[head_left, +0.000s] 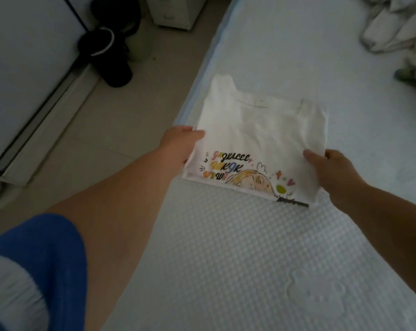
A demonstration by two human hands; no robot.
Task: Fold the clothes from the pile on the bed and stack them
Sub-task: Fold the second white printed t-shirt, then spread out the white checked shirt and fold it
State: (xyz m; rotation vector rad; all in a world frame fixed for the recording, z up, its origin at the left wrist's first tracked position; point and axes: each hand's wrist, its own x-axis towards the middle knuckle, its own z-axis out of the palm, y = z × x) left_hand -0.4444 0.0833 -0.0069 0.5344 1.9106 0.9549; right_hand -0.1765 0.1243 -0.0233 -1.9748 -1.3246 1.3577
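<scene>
Folded white T-shirt (257, 139) sits near the left edge of the bed (250, 247), a little above the middle of my view, its collar toward twelve o'clock and its colourful cartoon print with lettering along the near edge at six o'clock. I have my left hand (180, 144) at the shirt's nine o'clock side, thumb lying on top of the fabric and the fingers tucked beneath the edge, so it is pinching that side. My right hand (331, 170) is at the shirt's four o'clock corner, thumb pressed on top and fingers curled under, gripping the cloth the same way. The near edge looks slightly raised off the textured mattress cover, though I cannot tell how far. Up at one o'clock, well apart from the shirt, a rumpled pile of pale clothes (393, 25) lies on the bed. Off the bed at eleven o'clock, a black object (106, 51) stands on the tiled floor (102, 130) beside a white cabinet (171, 10).
</scene>
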